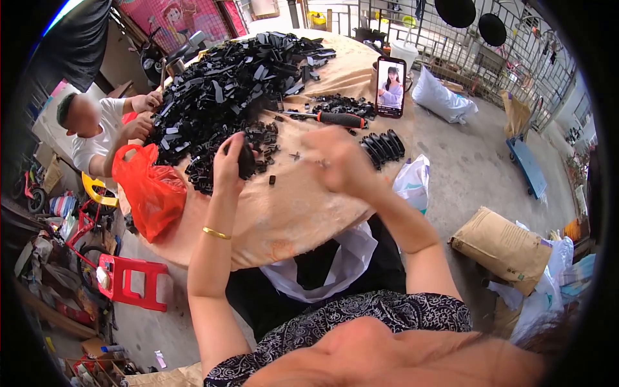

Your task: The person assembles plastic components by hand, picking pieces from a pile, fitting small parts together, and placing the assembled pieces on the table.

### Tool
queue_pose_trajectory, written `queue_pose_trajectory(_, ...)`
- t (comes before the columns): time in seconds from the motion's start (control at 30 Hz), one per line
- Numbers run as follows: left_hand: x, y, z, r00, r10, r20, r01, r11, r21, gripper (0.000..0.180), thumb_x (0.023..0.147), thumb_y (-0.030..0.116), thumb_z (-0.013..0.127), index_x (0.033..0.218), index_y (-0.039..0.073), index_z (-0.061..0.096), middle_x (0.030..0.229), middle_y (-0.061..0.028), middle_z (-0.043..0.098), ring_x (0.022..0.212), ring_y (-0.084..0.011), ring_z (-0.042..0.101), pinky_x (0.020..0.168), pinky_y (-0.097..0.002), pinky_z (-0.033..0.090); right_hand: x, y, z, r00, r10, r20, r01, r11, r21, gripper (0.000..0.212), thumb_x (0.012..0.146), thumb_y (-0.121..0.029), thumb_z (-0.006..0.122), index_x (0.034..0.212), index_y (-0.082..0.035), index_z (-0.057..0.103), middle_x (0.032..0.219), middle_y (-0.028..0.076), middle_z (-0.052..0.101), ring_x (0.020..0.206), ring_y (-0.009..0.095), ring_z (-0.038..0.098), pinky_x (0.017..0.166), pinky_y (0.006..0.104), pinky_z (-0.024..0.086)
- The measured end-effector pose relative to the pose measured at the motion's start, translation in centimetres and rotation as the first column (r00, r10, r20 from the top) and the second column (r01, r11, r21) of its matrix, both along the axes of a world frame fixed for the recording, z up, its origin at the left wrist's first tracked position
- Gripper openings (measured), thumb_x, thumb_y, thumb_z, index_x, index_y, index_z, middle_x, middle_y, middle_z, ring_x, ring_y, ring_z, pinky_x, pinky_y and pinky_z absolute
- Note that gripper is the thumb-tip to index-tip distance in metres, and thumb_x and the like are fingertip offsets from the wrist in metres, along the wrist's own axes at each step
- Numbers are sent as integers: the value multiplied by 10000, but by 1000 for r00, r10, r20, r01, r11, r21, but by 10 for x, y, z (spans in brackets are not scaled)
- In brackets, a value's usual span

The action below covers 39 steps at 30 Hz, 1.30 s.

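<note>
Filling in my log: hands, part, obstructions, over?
Left hand gripping black part. Right hand blurred, contents unclear. Screwdriver beyond right hand, possibly in the way.

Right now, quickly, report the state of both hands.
Left hand: closed, holding a black, rounded plastic piece.
Right hand: blurred above the tan fabric tablecloth; open, closed or holding something cannot be told.
</note>
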<state>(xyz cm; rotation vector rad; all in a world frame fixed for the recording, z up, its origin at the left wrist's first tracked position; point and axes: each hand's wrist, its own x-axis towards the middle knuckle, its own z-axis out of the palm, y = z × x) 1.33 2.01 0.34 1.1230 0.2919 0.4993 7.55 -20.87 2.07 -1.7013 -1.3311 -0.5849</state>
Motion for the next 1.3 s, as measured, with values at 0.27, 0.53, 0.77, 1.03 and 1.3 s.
queue_pose_trajectory(0.27,-60,-119,16,463,-792,-397,585,-63,809,239,767,132,592,992,67,548,858,-119,580,733,-222,575,635,-318,464,100,-110,-64,882,-400,-250,302,886,-351,599,734,-506,579,1067,-9,554,1098,168,528,1005,297,504,881,367,382)
queue_pose_trajectory(0.53,-112,-149,-53,564,-622,-543,325,-437,839,424,695,186,650,1051,27,484,885,-128,523,883,-287,519,741,-362,450,56,-82,-50,911,-412,-17,359,812,-460,657,636,-580,612,1096,-113,567,1177,157,476,1082,325,443,910,395,365)
queue_pose_trajectory(0.77,-78,-111,11,960,-216,-177,131,-213,968,611,652,342,683,1152,65,469,1199,-146,398,1187,-341,290,960,-486,250,13,-34,-42,955,-291,-53,236,857,-457,625,676,-489,619,1121,-60,529,1182,189,457,1102,359,412,935,419,335)
queue_pose_trajectory(1.03,-83,-41,-13,916,217,-339,392,-292,872,702,745,477,552,1294,100,330,1330,-163,273,1262,-336,190,982,-559,160,-14,29,-44,973,-207,-104,122,839,-531,577,795,-465,502,1185,-43,455,1238,221,390,1174,409,318,968,442,289)
queue_pose_trajectory(1.3,-93,-21,11,961,240,-137,166,-105,980,409,769,310,584,1070,39,526,1139,-171,462,1101,-324,396,928,-447,294,47,22,-27,986,-129,107,159,925,-345,276,724,-71,516,994,-50,570,1027,141,530,974,304,475,852,363,394)
